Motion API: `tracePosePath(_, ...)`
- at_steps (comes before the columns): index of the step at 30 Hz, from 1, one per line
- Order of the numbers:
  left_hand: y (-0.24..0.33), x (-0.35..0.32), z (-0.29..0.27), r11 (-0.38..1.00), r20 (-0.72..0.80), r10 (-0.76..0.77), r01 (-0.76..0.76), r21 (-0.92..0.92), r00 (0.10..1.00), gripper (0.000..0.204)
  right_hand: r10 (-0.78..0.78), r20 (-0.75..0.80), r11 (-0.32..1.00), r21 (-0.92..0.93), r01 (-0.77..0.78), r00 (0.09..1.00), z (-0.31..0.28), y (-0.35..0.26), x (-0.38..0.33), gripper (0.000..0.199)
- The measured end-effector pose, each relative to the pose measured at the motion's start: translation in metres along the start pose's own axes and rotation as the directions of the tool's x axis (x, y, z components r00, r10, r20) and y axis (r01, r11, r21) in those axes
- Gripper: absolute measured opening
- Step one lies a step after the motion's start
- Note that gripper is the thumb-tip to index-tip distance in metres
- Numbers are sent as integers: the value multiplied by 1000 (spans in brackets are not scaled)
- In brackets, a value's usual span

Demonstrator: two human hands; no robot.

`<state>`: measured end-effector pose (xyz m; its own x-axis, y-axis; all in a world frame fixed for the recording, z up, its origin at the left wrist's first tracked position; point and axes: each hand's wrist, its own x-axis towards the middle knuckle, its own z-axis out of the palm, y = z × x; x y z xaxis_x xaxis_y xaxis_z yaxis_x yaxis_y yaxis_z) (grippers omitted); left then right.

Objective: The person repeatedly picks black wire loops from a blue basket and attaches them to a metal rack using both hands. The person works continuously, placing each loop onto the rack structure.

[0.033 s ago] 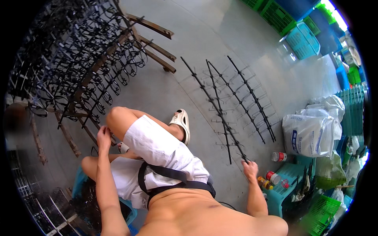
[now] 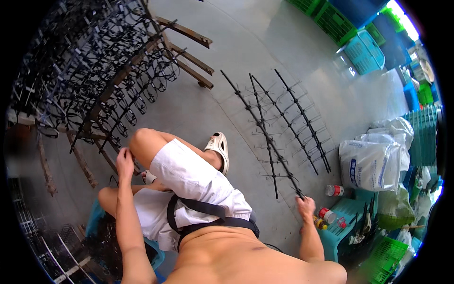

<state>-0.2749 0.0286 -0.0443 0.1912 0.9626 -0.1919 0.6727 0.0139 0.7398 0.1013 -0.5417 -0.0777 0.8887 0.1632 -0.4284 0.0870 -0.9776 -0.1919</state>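
Far left, 9 to 11 o'clock: big tangled pile of black wire frames (image 2: 94,71) leaning on wooden slats (image 2: 187,52). More wire grids (image 2: 56,260) at 7 o'clock, blurred.

Left hand (image 2: 124,158) raised beside the bent knee (image 2: 142,139), at 9 o'clock from the body. Fingers curled narrow, tips close together. Cannot tell if anything is pinched there, too small. Touching or just beside the knee, can't say which.

Centre: seated low, white shorts (image 2: 189,177), black strap (image 2: 208,213) across the waist, pale sandal (image 2: 218,149) on the grey floor (image 2: 265,47).

Right of centre, 12 to 2 o'clock: several long black hooked rods (image 2: 279,128) lying flat on the floor, crossing each other, fanning away from the body. Right hand (image 2: 305,206) down at 4 o'clock, closed around the near end of one rod. Rod running off toward 11 o'clock, rest of it flat on the floor, not lifted.

Just right of that hand: two small red-capped bottles (image 2: 334,190), teal stool (image 2: 347,222). White sacks (image 2: 373,163) at 3 o'clock. Teal crate (image 2: 369,52) and green crates (image 2: 331,12) at 1 o'clock. Green basket (image 2: 395,255) at 5 o'clock.

Against the earlier picture: no shift seen, same pose, same grip, rods in the same lay. Likely a rod just grasped and not yet pulled in.
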Motion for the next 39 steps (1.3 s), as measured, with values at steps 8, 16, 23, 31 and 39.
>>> tracePosePath(8, 113, -1, 13, 875, -149, 323, -355, -329, 935, 35, -454, -485, 890, -212, 403, 747, -182, 18, 29, 27)
tracePosePath(16, 125, 3, -66, 177, 144, 483, 65, -982, 864, 52, -848, -395, 505, -392, 769, 355, -271, -236, 89, 24)
tracePosePath(23, -14, -44, -101, 172, -123, -87, -107, -979, 989, 31, -873, 255, 365, -224, 904, 415, -246, -447, 93, 29)
tracePosePath(31, -55, -39, -99, 269, -36, -437, 92, -959, 899, 32, -921, 352, 123, -139, 983, 165, -193, -557, 115, 16)
tracePosePath(39, -51, -25, -107, 353, 77, -602, 352, -867, 795, 38, -978, 130, -200, -381, 903, -162, -127, -597, 146, 20)
